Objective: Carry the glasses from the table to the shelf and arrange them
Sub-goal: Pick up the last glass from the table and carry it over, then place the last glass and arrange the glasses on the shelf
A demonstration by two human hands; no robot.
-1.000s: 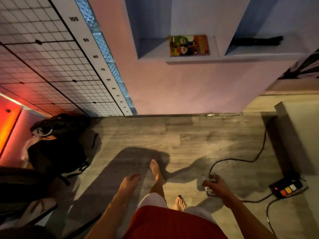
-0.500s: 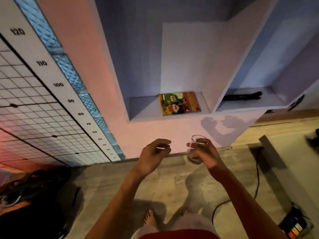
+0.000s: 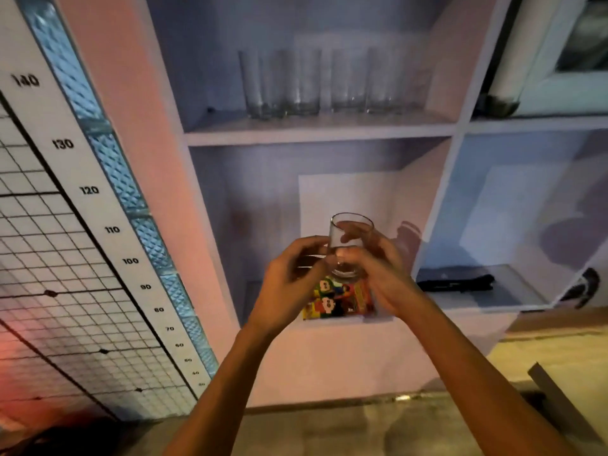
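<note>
Glass (image 3: 349, 248) is up at chest height in front of the shelf (image 3: 316, 134), upright, right hand (image 3: 378, 274) wrapped round its lower half. Left hand (image 3: 289, 284) is curled, fingertips touching the side. More tumblers (image 3: 316, 82) already lined up on the shelf above.

Colourful comic (image 3: 339, 299) is lying at the lower cubby's front edge, black thing (image 3: 455, 284) sitting next cubby over.

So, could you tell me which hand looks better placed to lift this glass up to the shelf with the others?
Probably the right hand: it wraps the glass around its base, while the left hand only touches its side with fingertips.
</note>
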